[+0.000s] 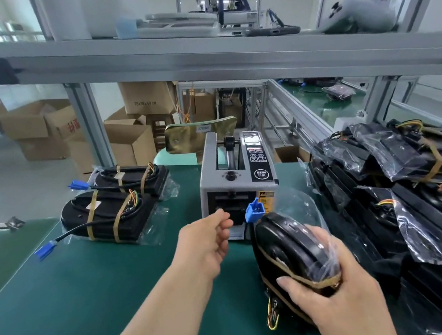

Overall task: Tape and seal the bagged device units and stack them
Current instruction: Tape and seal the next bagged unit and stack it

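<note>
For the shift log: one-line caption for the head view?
Right hand grips a bagged device unit on edge while the left hand reaches toward the tape dispenser; two taped units lie left.

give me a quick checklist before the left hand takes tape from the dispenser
1. Grip: right hand holds the bagged device unit, fingers curled round its near end: ok.
2. Pose: unit upright on its edge: ok.
3. Free hand: left hand holds nothing visible, at the front of the tape dispenser: ok.
4. Cut tape waiting at the outlet: cannot tell, it is dark and partly hidden.
5. The unit's blue connector clear of the outlet: cannot tell, it overlaps the dispenser front in this view.
</note>
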{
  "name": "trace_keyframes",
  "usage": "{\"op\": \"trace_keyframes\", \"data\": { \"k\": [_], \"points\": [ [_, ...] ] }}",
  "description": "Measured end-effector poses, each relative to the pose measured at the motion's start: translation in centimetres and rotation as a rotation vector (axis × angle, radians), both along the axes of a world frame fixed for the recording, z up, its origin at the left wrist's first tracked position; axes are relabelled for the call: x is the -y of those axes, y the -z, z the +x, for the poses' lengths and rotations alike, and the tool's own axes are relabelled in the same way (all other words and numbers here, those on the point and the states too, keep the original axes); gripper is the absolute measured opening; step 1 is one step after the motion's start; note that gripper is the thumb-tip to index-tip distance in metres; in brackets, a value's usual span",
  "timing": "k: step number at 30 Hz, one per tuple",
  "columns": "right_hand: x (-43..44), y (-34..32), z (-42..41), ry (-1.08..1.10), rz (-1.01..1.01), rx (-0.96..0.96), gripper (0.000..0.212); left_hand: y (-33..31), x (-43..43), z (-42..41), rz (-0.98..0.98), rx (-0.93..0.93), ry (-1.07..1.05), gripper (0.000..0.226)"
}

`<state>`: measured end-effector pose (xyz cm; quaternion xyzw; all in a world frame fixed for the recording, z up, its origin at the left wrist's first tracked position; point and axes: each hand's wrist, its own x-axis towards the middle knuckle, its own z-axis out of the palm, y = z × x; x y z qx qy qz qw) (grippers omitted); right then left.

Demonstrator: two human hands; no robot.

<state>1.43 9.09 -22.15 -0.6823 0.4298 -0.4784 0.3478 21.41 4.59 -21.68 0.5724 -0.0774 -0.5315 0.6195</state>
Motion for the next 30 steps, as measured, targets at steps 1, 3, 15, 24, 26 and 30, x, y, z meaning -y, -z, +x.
{"op": "trace_keyframes", "data": {
  "k": [1, 3, 15, 24, 26, 30],
  "points": [
    [0.1, 0.0, -0.1, 0.003, 0.002, 0.001, 0.076, 0.1, 0.1, -0.1, 0.004, -0.015, 0.0, 0.016],
    [0.3, 0.0, -0.1, 0.011, 0.004, 0.012, 0.075, 0.2, 0.1, -0.3, 0.01, -0.031, -0.004, 0.014],
    [0.3, 0.0, 0.1, 0.02, -0.024, 0.04, 0.082, -0.8, 0.8, -1.0, 0.052, -0.139, -0.048, 0.01],
    [0.3, 0.1, -0.1, -0.016, -0.006, 0.031, 0.084, -1.3, 2.3, -2.0, 0.057, -0.213, -0.164, 0.004],
    [0.2, 0.0, 0.0, -0.022, -0.001, 0.027, 0.083, -1.3, 2.5, -2.3, 0.045, -0.218, -0.217, 0.005],
    [0.0, -0.1, -0.1, -0.02, 0.012, 0.012, 0.072, -1.9, 1.7, -2.5, -0.002, -0.167, -0.227, 0.015]
  ]
}}
